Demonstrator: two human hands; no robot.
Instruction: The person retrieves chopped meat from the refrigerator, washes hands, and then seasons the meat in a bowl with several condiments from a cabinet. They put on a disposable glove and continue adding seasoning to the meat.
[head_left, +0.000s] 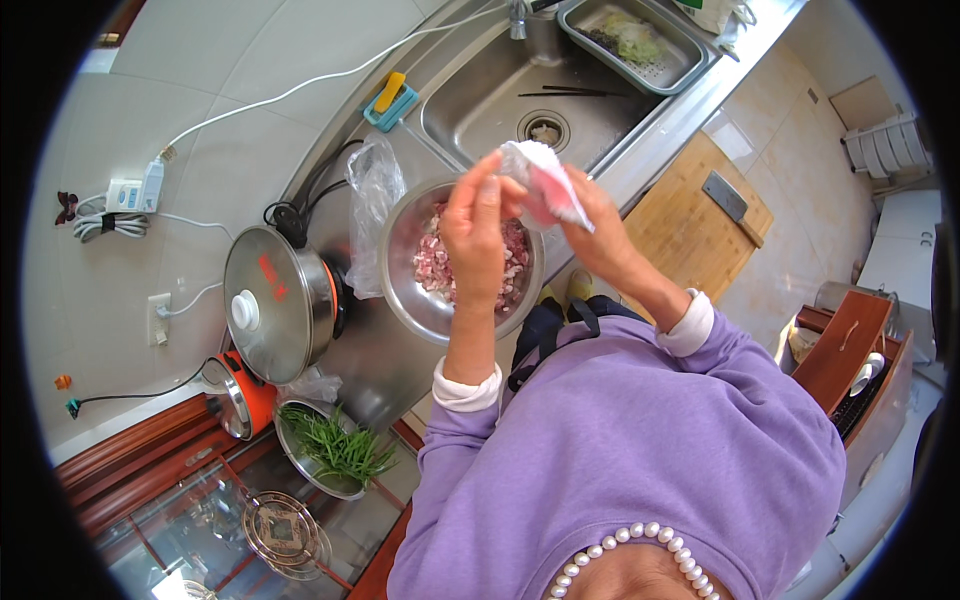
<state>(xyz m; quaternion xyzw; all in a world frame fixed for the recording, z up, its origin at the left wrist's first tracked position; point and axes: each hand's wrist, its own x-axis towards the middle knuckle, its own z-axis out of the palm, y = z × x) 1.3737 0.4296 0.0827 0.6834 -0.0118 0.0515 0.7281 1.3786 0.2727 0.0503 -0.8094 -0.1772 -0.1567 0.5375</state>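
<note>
My right hand (596, 225) grips a crumpled white and pink sheet (551, 184), which is blurred; whether it is a packet or a cloth is unclear. My left hand (480, 232) is raised beside it, fingers bent, their tips close to the sheet's left edge. Whether those fingers pinch it cannot be told. Below both hands, a round stainless steel bowl (405, 292) stands on the steel counter and holds diced raw meat (435, 262), pink with white fat. My left hand and wrist hide part of the meat.
Beyond the bowl is a steel sink (469, 112) with dark chopsticks (574, 92) and a drain tray (694, 64). A plastic bag (371, 217) and lidded electric pan (277, 322) stand left. Chopped greens (337, 446) fill another bowl. Right lies a cleaver (724, 193) on a wooden board (675, 232).
</note>
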